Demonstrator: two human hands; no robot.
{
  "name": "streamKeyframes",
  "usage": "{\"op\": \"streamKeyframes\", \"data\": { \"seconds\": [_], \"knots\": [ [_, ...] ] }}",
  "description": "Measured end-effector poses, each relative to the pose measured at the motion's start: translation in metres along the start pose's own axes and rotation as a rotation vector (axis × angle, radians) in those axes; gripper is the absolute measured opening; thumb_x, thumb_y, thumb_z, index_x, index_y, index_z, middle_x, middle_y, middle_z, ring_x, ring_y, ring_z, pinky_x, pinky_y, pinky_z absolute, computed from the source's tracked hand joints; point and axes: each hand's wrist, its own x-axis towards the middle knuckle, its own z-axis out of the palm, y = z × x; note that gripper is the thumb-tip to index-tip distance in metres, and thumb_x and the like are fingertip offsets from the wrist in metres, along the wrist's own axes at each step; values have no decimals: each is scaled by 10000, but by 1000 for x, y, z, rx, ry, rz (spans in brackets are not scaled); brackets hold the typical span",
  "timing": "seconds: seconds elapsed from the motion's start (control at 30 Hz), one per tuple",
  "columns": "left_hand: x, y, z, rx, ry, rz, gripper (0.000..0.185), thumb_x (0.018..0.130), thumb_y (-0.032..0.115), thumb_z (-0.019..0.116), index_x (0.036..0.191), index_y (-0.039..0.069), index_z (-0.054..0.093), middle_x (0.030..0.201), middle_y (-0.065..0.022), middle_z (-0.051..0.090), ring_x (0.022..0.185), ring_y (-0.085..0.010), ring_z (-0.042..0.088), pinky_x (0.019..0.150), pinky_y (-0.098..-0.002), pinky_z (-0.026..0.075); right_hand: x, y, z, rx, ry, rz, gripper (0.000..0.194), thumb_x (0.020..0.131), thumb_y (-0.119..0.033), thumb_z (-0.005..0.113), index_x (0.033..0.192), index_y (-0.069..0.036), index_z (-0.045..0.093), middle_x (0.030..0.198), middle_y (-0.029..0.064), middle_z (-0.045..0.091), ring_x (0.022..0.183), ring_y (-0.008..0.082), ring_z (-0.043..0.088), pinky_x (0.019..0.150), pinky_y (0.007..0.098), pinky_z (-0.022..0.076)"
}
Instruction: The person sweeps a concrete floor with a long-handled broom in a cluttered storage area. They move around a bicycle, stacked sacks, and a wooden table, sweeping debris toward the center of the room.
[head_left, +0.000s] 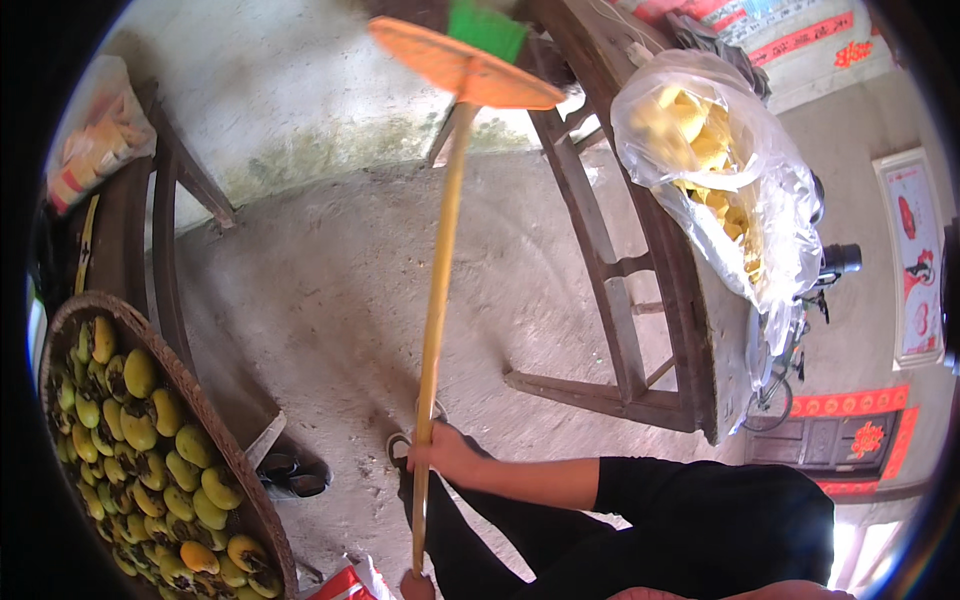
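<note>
A broom with a yellow wooden handle (442, 262), an orange plastic head (472, 67) and green bristles (491, 30) crosses the middle of the view, its head towards the top edge. My right hand (446, 454) is closed around the lower handle, over my feet. Near the bottom edge my left hand (417, 586) grips the handle's end; much of that hand is cut off by the frame. The broom head lies over the wall and a bench top, blurred slightly; whether it touches anything cannot be told.
A woven basket of greenish persimmons (180, 345) fills the lower left. Dark shoes (296, 476) lie beside it. On the right, a wooden table (712, 360) carries a plastic bag of yellow pieces (720, 165). A wooden bench (112, 232) with another bag stands at left.
</note>
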Motion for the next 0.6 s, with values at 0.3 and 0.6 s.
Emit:
{"op": "streamKeyframes", "data": {
  "seconds": [0.3,0.6],
  "knots": [
    [12,57,9,-285,111,-181,136,609,65,633,705,-5,567,672,-180,596,667,-381,590,603,-449,443,48,-17,-12,57,-9,52,161,638,-29,614,752,-11,503,644,80,555,597,183,577,572,284,466],
    [-72,-26,44,-124,-4,-383,160,627,80,644,731,-1,553,655,-197,581,645,-397,576,573,-462,440,24,74,44,251,-126,337,158,651,7,593,760,-18,481,653,77,534,619,195,579,599,295,462]
  ]
}}
